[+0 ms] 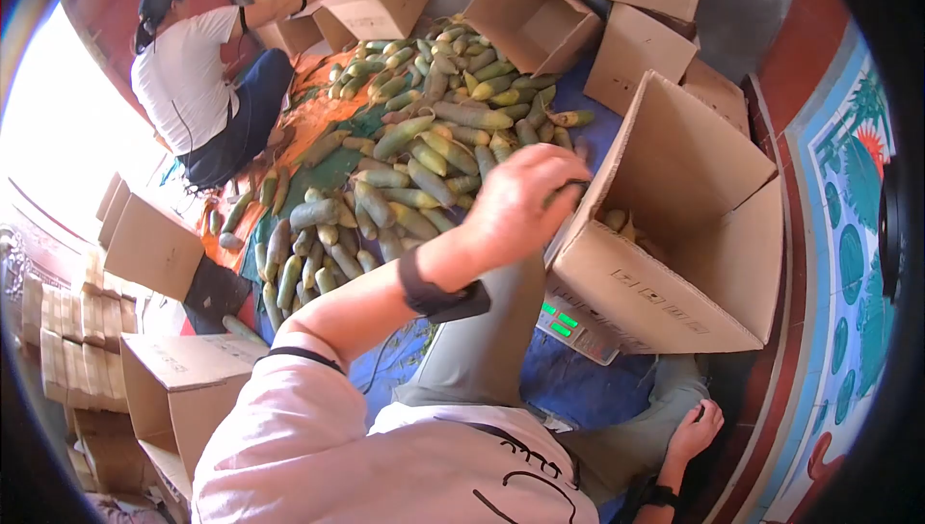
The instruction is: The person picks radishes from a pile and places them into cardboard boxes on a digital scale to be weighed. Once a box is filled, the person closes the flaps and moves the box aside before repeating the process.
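Green radishes (431, 180) heaped on coloured floor sheeting (570, 379), ahead and left of my left hand (530, 198). Long axes mixed; one large radish (472, 116) near the hand lies roughly crosswise to me. Left hand is much the nearer, raised between heap and cardboard carton (674, 302), fingers curled by the carton's left rim, contact unclear. Dark green edge (565, 191) shows at the fingers; can't tell what it is or whether I grip it. Carton sits to that hand's right on a digital scale (578, 325), mouth up. Right hand (696, 430) well apart, low by my right leg (617, 452), fingers loosely bent; can't tell if empty.
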The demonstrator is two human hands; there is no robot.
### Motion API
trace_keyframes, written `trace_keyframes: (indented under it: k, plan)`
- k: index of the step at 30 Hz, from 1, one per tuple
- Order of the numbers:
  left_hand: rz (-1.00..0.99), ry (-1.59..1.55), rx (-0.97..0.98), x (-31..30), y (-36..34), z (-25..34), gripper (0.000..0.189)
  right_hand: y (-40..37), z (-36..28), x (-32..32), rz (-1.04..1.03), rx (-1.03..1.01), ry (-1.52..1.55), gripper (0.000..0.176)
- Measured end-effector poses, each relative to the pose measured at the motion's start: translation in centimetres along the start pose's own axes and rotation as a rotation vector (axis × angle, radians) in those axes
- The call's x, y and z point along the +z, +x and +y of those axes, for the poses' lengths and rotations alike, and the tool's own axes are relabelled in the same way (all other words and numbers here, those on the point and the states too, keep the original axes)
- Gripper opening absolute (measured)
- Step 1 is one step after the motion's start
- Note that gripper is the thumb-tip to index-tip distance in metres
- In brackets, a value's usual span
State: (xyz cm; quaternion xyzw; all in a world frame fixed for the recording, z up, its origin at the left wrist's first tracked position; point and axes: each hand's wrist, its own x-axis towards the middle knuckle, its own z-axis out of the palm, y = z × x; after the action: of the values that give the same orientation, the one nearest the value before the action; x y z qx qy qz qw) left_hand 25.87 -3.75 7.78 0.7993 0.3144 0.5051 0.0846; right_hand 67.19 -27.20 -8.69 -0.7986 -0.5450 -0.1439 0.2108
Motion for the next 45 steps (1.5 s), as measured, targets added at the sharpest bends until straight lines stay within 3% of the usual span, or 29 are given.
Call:
trace_keyframes:
  k: [2,3,6,8,10,11,12,14,17,18,20,24,27,29,30,31,33,34,36,38,42,43,45]
  plan:
    - [-0.009,0.045,-0.206,-2.6,-3.2,-1.3,0.017,-0.4,0.4,0.0,-0.048,0.022,-0.011,0.016]
    - [-0.078,0.069,-0.415,-4.0,-5.1,-1.8,0.015,-0.6,1.0,0.1,-0.048,0.041,-0.023,0.016]
    - [-0.191,0.121,-0.671,-6.2,-13.6,-4.3,0.015,-1.3,2.8,0.4,-0.079,0.067,-0.054,0.018]
    - [-0.402,0.252,-0.626,-6.8,-22.1,-5.7,0.013,-1.9,3.9,0.6,-0.072,0.108,-0.098,0.021]
    - [-0.702,0.268,-0.702,-7.6,-29.3,-4.2,0.010,-2.3,5.4,0.7,-0.109,0.096,-0.113,0.022]
    - [-1.029,0.421,-0.534,-7.7,-34.6,-4.2,0.014,-2.3,5.7,0.7,-0.115,0.109,-0.127,0.022]
    - [-1.203,0.356,-0.790,-8.4,-34.8,-1.7,0.017,-2.2,5.6,0.7,-0.137,0.089,-0.130,0.022]
    - [-1.336,0.199,-1.226,-8.9,-36.9,1.5,0.024,-1.6,5.5,0.4,-0.127,0.069,-0.121,0.022]
    - [-1.402,-0.019,-1.335,-10.0,-37.8,5.6,0.027,0.0,4.5,0.3,-0.143,-0.008,-0.129,0.022]
    - [-1.395,-0.025,-1.360,-10.0,-38.7,6.6,0.027,0.5,3.9,0.3,-0.158,-0.026,-0.123,0.022]
    - [-1.364,-0.021,-1.129,-9.9,-40.7,8.3,0.022,1.5,1.7,-0.3,-0.158,-0.091,-0.110,0.020]
    - [-1.233,-0.072,-1.202,-9.7,-42.1,10.2,0.021,3.2,-0.2,-1.0,-0.215,-0.169,-0.088,0.020]
    - [-1.362,-0.044,-1.341,-9.8,-37.8,10.8,0.022,3.9,-2.1,-1.3,-0.210,-0.243,-0.037,0.019]
    - [-1.325,-0.065,-1.535,-9.7,-37.1,11.4,0.022,4.6,-2.8,-1.4,-0.237,-0.299,0.008,0.017]
    - [-1.163,-0.116,-1.852,-9.5,-36.5,11.6,0.021,4.9,-3.1,-1.4,-0.245,-0.304,0.019,0.017]
    - [-1.158,-0.109,-1.862,-9.3,-36.8,11.6,0.021,5.2,-3.2,-1.3,-0.238,-0.354,0.036,0.016]
    - [-1.340,0.178,-1.546,-8.5,-39.3,10.8,0.019,5.9,-3.5,-1.2,-0.233,-0.406,0.060,0.016]
    - [-1.341,0.181,-1.551,-8.3,-41.5,10.2,0.019,6.2,-3.8,-1.3,-0.240,-0.428,0.095,0.016]
    - [-1.056,0.216,-1.415,-8.5,-45.3,8.8,0.024,6.4,-3.9,-1.0,-0.250,-0.444,0.127,0.016]
    - [-1.020,0.251,-1.468,-8.4,-44.0,7.7,0.024,6.5,-3.8,-0.8,-0.237,-0.501,0.077,0.021]
    - [-0.932,0.305,-1.582,-9.4,-44.0,4.2,0.023,5.7,-4.3,-1.6,-0.215,-0.405,0.106,0.017]
    - [-0.864,0.265,-1.640,-9.9,-44.7,3.3,0.023,5.6,-4.2,-1.6,-0.211,-0.404,0.092,0.017]
    - [-0.849,0.331,-1.569,-10.5,-51.3,0.2,0.025,5.2,-3.8,-1.5,-0.198,-0.403,0.070,0.018]
